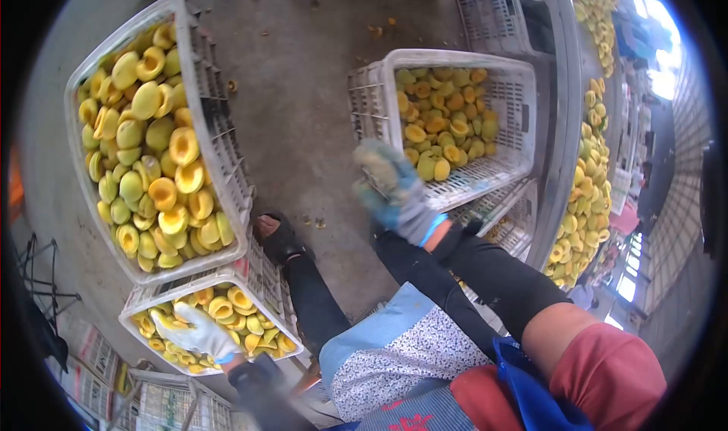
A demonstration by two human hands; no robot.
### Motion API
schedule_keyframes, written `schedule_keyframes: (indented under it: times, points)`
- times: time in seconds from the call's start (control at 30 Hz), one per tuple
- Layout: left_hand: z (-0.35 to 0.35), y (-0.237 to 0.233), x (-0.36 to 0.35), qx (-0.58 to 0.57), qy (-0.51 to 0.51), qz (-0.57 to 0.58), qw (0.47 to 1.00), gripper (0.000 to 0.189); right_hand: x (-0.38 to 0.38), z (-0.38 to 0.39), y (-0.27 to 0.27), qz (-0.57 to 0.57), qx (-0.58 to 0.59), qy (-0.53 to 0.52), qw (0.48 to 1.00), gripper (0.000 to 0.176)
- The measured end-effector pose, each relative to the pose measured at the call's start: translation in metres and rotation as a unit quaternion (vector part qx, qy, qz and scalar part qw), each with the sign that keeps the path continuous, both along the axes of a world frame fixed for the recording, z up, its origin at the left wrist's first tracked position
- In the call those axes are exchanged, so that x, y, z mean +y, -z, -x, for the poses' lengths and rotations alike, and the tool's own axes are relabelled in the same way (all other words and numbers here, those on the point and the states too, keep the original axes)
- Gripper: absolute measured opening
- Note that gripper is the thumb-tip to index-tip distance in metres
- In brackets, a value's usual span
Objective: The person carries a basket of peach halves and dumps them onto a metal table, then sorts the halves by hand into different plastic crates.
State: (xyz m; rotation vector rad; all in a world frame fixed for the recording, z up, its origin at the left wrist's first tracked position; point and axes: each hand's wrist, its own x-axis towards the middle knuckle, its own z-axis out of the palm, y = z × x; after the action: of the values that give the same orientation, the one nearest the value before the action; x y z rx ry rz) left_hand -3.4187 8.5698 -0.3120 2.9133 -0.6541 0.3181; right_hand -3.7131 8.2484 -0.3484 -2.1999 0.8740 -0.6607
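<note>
My left hand [199,332], in a white glove, reaches into the lower left crate [292,346] of halved yellow peaches [254,325]. Its thumb and fingers are around a peach half [176,319]. My right hand [393,188], in a grey and blue glove, is raised in front of the right crate [464,58], which is partly filled with peach halves [447,116]. Motion smears its fingers, so I cannot make out whether they hold anything.
A heaped crate of pitted peach halves [148,135] stands at the left, against the lower one. Along the right runs a metal-edged table [563,120] covered with more peach halves [588,196]. Another crate [497,14] stands at the back. Fruit scraps [375,31] lie on the concrete floor.
</note>
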Motion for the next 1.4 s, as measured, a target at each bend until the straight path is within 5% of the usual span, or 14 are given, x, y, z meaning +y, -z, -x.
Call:
schedule_keyframes:
  times: [0.03, 0.1, 0.17, 0.23, 0.3, 0.33, 0.37, 0.47, 0.6, 0.77, 0.93, 1.2, 1.33, 1.4]
  points:
    - [0.022, -0.008, -0.046, 0.003, 0.118, 0.059, 0.991, 0.052, -0.018, 0.044, 0.006, 0.018, 0.075, 0.081, 0.994, 0.057]
    - [0.103, -0.027, -0.148, 0.296, 0.187, 0.317, 0.882, 0.04, -0.059, 0.12, 0.025, -0.008, 0.166, 0.208, 0.964, 0.051]
    - [0.187, -0.029, -0.217, 0.585, 0.187, 0.35, 0.708, 0.037, -0.097, 0.195, 0.065, -0.208, 0.302, 0.358, 0.859, 0.059]
    - [0.264, -0.016, -0.276, 0.747, 0.11, 0.3, 0.583, 0.044, -0.129, 0.244, 0.105, -0.335, 0.362, 0.336, 0.802, 0.07]
    - [0.313, 0.021, -0.318, 0.735, 0.144, 0.145, 0.647, 0.063, -0.144, 0.262, 0.119, -0.411, 0.418, 0.279, 0.76, 0.08]
    - [0.328, 0.039, -0.34, 0.792, 0.034, 0.132, 0.595, 0.073, -0.153, 0.254, 0.11, -0.427, 0.445, 0.237, 0.75, 0.084]
    - [0.351, 0.088, -0.347, 0.773, 0.003, 0.075, 0.63, 0.085, -0.157, 0.249, 0.11, -0.44, 0.471, 0.194, 0.739, 0.088]
    - [0.381, 0.149, -0.361, 0.767, 0.009, -0.056, 0.639, 0.106, -0.139, 0.263, 0.149, -0.373, 0.442, 0.216, 0.787, 0.091]
    - [0.389, 0.167, -0.369, 0.771, 0.089, -0.121, 0.618, 0.122, -0.146, 0.245, 0.138, -0.486, 0.492, 0.074, 0.719, 0.091]
    - [0.376, 0.156, -0.377, 0.771, 0.142, -0.18, 0.595, 0.122, -0.144, 0.246, 0.15, -0.484, 0.407, 0.043, 0.774, 0.093]
    - [0.374, 0.171, -0.37, 0.839, 0.086, -0.041, 0.536, 0.117, -0.151, 0.24, 0.145, -0.605, 0.388, 0.098, 0.689, 0.074]
    - [0.382, 0.155, -0.365, 0.889, -0.031, 0.158, 0.43, 0.114, -0.145, 0.225, 0.106, -0.682, 0.202, 0.194, 0.675, 0.075]
    - [0.382, 0.142, -0.359, 0.907, -0.05, 0.255, 0.331, 0.11, -0.129, 0.266, 0.123, -0.494, 0.203, 0.035, 0.845, 0.048]
    - [0.375, 0.127, -0.36, 0.916, -0.033, 0.224, 0.33, 0.112, -0.124, 0.266, 0.1, -0.45, 0.181, 0.021, 0.874, 0.046]
